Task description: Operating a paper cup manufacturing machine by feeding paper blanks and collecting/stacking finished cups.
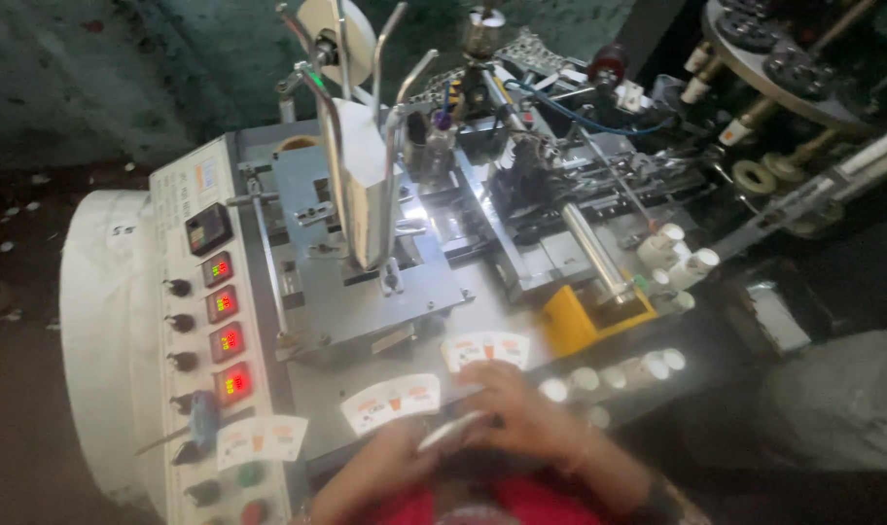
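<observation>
Head view, looking down over a paper-cup forming machine (434,253) with a grey metal deck.

Hands: both are low in the frame, close together at the near edge of the deck. The right hand (521,413) and left hand (390,467) appear to grip a thin stack of flat cup blanks (450,431) edge-on between them; the picture is blurred, so how firmly the fingers close on it I cannot tell. The stack sits at the person's own side, just below the loose blanks on the deck.

Placement, as judged: fan-shaped blanks lie flat where the hands can take them. One blank (393,401) lies just left of the hands, another blank (486,348) just above them, a third blank (262,437) on the lower panel. Each is white with a curved outline and small orange-red print.

An upright white blank stack (366,190) stands between bent metal guide rods, which probably keep it squared.

Labels and signs: a pale control panel (195,194) runs down the left, bearing a column of small red-lit displays (226,340) with black knobs (178,323) beside them and a green and a red button at the bottom. A yellow block (570,319) sits right of centre. White finished cups (677,258) cluster at the right. A large white paper roll (98,331) stands left of the panel
</observation>
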